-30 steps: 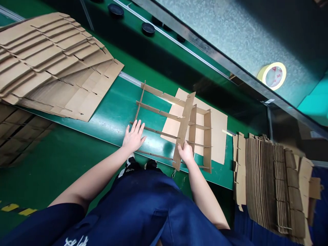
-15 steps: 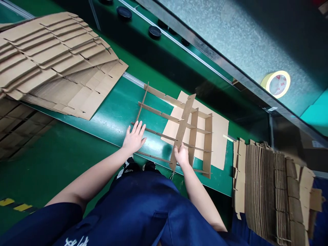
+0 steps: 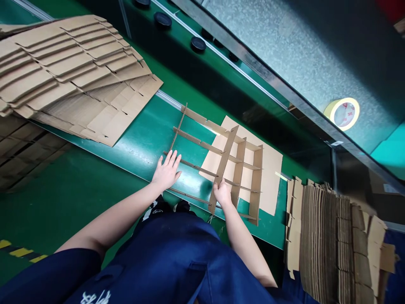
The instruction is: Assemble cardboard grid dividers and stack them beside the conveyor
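Cardboard grid [image 3: 212, 147]: frame centre, on green table [image 3: 142, 126] | upper left: stacked cardboard sheets [image 3: 79, 76] | my left hand [image 3: 166, 171]: spread flat over the grid's left end | my right hand [image 3: 223, 193]: gripping a cross strip [image 3: 225, 156] low down | upper right: tape roll [image 3: 331, 111]

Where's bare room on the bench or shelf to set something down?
Bench: the patch between pile and grid; a sliver between sheet and upright stack. Shelf: broad area left of the tape.
Crowded: mid-bench, where the grid partly overlaps the sheet, left hand at its end, right hand gripping a strip.
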Available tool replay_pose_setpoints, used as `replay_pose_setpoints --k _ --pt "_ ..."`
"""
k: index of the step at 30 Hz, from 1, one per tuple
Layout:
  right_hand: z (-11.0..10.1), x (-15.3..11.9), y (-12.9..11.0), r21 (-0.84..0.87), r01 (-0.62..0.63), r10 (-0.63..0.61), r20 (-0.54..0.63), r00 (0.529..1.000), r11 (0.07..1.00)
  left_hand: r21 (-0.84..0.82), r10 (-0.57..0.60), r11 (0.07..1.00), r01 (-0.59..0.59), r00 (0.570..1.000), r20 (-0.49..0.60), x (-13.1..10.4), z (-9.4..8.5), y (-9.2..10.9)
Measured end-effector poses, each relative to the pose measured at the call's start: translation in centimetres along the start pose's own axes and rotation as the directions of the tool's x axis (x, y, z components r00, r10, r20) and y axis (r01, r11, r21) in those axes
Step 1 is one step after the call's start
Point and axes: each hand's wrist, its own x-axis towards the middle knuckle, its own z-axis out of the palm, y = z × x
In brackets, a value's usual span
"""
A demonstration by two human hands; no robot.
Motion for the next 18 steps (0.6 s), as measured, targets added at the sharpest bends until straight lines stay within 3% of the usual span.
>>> replay_pose_setpoints --k 6,9,12,18 --pt "-1.8 0.0 -0.5 -0.081 -0.059 0.064 0.068 0.996 0.995 0.043 0.002 0.999 -0.002 1.0 0.003 0.1 0.1 0.0" --pt "-2.9 1.4 -0.8 -0.019 -0.062 0.059 -0.125 0.99 0.998 0.06 0.007 0.998 -0.007 1.0 -0.004 0.0 0.0 0.1" --pt "-3.2 4.1 -1.3 0.091 0.058 -0.024 -0.337 0.941 0.994 0.073 0.007 0.997 -0.007 1.0 -0.006 0.0 0.0 0.1" --pt "-1.1 8.0 -2.1 0.274 0.302 -0.195 -0.356 0.914 0.913 0.091 0.008 0.996 -0.009 1.0 0.003 0.1 -0.3 0.2"
